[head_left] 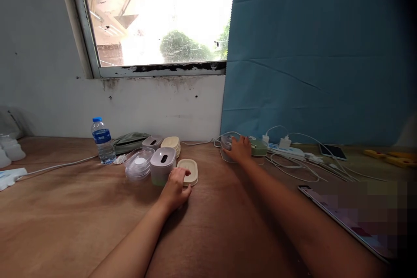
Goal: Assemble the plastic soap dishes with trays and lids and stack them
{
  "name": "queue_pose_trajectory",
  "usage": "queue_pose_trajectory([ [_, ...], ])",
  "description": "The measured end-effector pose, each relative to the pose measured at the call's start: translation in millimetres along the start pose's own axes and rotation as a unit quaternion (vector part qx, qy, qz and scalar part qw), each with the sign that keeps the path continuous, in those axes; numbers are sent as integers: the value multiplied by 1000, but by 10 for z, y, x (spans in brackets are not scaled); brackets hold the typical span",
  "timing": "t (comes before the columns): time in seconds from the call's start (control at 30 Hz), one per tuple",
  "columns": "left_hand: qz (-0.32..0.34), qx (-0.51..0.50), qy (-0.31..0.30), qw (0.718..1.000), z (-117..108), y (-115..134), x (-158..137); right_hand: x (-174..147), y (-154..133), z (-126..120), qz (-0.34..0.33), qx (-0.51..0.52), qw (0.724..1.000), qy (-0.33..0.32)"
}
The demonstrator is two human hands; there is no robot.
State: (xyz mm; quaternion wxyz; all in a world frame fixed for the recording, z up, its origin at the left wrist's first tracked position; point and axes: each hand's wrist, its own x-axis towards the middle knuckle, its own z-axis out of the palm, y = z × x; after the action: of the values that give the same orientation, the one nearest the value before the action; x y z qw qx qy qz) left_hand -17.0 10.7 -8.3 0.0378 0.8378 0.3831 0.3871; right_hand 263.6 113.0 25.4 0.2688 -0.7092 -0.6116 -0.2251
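My left hand (176, 186) rests on the wooden table (81, 217), fingers curled against a cream lid (189, 169) lying flat. Just left of it stands a grey-lidded container with a green base (162, 165). Behind are clear plastic bowls (138, 163), another grey-lidded container (152, 141) and a stack of cream lids (171, 143). My right hand (239, 150) reaches far across and lies on a clear container (228, 141) beside a green box (259, 147) near the wall.
A water bottle (103, 140) stands at left beside a green pouch (128, 141). A power strip (286, 151) with chargers and tangled white cables lies at right, with a phone (332, 151), a tablet (345, 219) and yellow tools (387, 157).
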Motion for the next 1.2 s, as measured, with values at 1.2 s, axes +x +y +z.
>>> queue_pose_trajectory([
  [1.2, -15, 189, 177, 966, -323, -230, 55, -1517, 112, -1106, -329, 306, 861, -238],
])
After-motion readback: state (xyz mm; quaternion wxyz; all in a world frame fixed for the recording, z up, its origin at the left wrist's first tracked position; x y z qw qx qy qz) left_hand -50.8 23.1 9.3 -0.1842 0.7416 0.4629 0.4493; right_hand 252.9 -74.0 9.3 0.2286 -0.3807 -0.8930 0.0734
